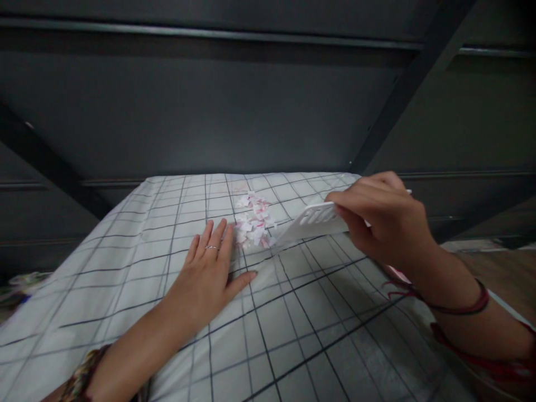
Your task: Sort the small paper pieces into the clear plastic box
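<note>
A small heap of torn paper scraps [253,223], white with pink marks, lies on the checked tablecloth [288,329]. My left hand [209,259] rests flat on the cloth at the left of the scraps, fingers stretched and thumb out, with a ring on one finger. From the right, my right hand [381,218] grips a flat white plastic piece with slots [310,223] by its upper part. This piece is tilted, its lower edge down by the right side of the heap. A thin white end shows beyond my right knuckles; the grip hides the middle.
A dark panelled metal wall [234,111] stands right behind the table's far edge. Something pink [397,273] lies partly hidden under my right wrist. Blurred items [25,285] sit low at the far left, beyond the cloth.
</note>
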Demonstrator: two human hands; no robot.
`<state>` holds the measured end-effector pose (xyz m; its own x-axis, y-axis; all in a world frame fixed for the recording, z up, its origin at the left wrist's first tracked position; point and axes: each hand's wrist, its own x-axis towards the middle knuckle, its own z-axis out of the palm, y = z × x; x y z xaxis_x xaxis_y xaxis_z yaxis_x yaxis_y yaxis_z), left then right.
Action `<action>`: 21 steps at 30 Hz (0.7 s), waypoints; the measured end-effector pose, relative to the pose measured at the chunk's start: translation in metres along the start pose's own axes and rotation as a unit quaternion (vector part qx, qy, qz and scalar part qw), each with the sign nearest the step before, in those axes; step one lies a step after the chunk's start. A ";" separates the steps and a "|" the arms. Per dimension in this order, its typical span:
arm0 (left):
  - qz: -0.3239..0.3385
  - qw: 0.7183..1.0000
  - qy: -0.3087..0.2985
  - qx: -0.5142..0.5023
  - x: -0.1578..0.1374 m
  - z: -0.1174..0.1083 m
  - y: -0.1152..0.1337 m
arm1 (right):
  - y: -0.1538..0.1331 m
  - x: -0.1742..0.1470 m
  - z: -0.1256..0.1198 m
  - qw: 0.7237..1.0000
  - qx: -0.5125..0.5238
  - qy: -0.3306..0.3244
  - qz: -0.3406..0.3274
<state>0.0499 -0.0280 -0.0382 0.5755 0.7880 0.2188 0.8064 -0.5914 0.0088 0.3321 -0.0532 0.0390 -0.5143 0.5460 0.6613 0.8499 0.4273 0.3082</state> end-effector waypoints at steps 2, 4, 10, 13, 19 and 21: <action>0.003 1.000 0.005 -0.002 0.000 0.001 -0.001 | 0.001 -0.001 -0.002 1.000 0.003 0.026 0.005; 0.002 1.000 0.009 -0.005 -0.001 0.002 -0.001 | 0.001 -0.002 -0.003 1.000 0.007 0.028 0.000; -0.006 1.000 0.015 -0.007 -0.001 0.003 0.000 | 0.003 -0.002 -0.004 0.998 0.047 0.007 -0.040; -0.006 1.000 0.004 -0.004 -0.001 0.002 0.000 | 0.003 -0.002 -0.004 0.998 0.042 0.025 -0.033; -0.010 1.000 -0.002 -0.006 -0.001 0.001 0.000 | -0.004 -0.001 0.000 0.999 0.032 0.003 -0.019; -0.010 1.000 0.001 -0.002 0.000 0.001 0.000 | -0.005 -0.002 0.000 0.998 0.054 0.003 -0.036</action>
<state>0.0496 -0.0281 -0.0388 0.5592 0.7992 0.2202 0.8169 -0.5765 0.0177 0.3290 -0.0562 0.0364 -0.5723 0.5072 0.6443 0.7935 0.5409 0.2790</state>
